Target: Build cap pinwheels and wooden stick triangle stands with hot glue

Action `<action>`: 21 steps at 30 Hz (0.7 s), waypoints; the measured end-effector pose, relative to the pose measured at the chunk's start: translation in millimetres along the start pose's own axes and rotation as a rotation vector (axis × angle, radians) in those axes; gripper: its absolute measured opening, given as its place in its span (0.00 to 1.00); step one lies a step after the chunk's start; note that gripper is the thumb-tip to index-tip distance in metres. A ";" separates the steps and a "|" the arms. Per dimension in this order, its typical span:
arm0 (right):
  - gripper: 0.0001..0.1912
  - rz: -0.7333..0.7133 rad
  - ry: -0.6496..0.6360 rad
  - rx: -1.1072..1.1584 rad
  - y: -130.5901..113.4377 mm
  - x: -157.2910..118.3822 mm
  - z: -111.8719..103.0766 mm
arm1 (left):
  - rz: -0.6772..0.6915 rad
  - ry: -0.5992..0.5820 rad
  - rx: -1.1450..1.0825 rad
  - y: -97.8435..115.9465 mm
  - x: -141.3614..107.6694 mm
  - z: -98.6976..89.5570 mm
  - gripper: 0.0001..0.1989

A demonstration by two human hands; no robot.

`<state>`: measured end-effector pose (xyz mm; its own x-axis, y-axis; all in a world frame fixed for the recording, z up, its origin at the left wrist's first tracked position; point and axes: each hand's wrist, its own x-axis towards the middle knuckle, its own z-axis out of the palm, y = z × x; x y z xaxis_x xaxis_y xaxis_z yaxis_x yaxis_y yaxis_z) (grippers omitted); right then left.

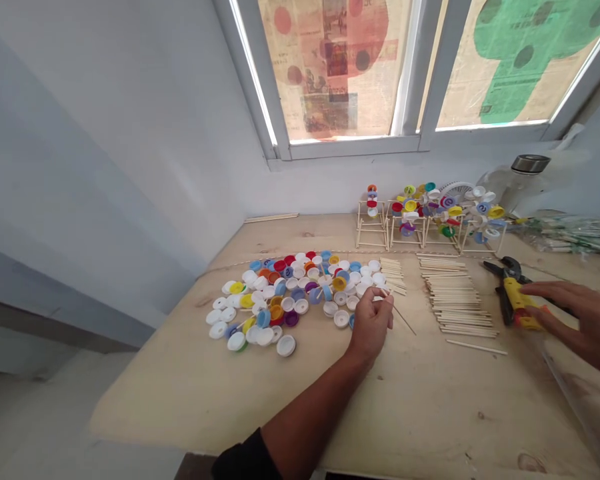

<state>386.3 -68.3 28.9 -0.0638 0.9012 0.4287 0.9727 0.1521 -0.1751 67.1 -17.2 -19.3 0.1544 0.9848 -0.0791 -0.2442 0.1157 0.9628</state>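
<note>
My left hand (373, 323) is closed in a pinch on a thin wooden stick (404, 320), which slants down to the right above the table. Just left of this hand spreads a loose pile of plastic bottle caps (265, 333), white and coloured, some joined by short sticks. At the right, my right hand (580, 327) has its fingers stretched and apart around a yellow tool (520, 303) shaped like a glue gun; whether they touch it I cannot tell. Black-handled pliers or cutters (510, 268) lie against the tool.
Between the hands lie rows of wooden sticks (463, 303) and a single stick (477, 347). Stick frames with cap wheels (407, 223) stand at the back, near a jar with a metal lid (530, 164). Plastic-wrapped sticks (570, 233) lie back right, below the window (353, 143).
</note>
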 end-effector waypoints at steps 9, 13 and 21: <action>0.13 -0.023 -0.154 0.425 -160.7 45.1 56.1 | 0.054 0.082 -0.012 3.8 0.7 -3.3 0.15; 0.16 -0.036 0.180 0.250 -171.7 53.4 82.0 | 0.071 0.099 -0.018 5.6 0.9 -4.3 0.15; 0.24 0.111 -0.059 0.454 -139.2 9.9 30.7 | 0.073 0.133 -0.032 8.0 2.1 -4.8 0.13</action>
<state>243.3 -68.1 30.3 0.0098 0.9416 0.3367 0.7794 0.2037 -0.5925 60.9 -13.6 -13.0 0.0072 0.9990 -0.0449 -0.2807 0.0452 0.9587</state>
